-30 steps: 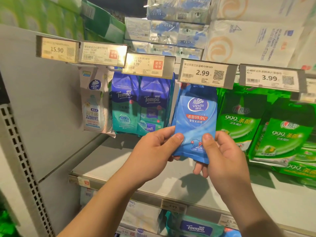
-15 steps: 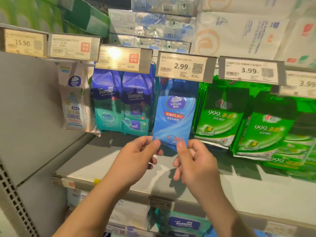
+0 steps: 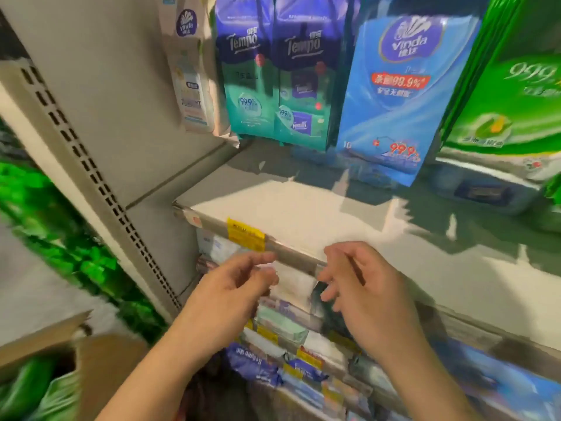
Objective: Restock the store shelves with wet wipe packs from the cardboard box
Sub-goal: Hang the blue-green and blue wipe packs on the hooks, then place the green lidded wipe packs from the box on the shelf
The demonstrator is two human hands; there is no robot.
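A blue Vinda wet wipe pack (image 3: 394,95) hangs upright at the back of the shelf (image 3: 303,214), between dark blue Tempo packs (image 3: 273,77) and green packs (image 3: 510,101). Both my hands are empty and hover in front of the shelf's front edge, well below the blue pack. My left hand (image 3: 233,287) has loosely curled fingers. My right hand (image 3: 358,284) also has relaxed, slightly bent fingers. The cardboard box (image 3: 60,360) sits at the lower left with green packs (image 3: 33,390) inside.
A beige Vinda pack (image 3: 188,65) hangs at the left. A yellow tag (image 3: 246,233) sits on the shelf's front rail. Lower shelves below hold several more packs (image 3: 291,344). A perforated grey upright (image 3: 91,177) stands at the left.
Both hands have let go of the blue Vinda pack, which now hangs on the shelf, and dropped down toward me. My view has tilted downward, showing the box.
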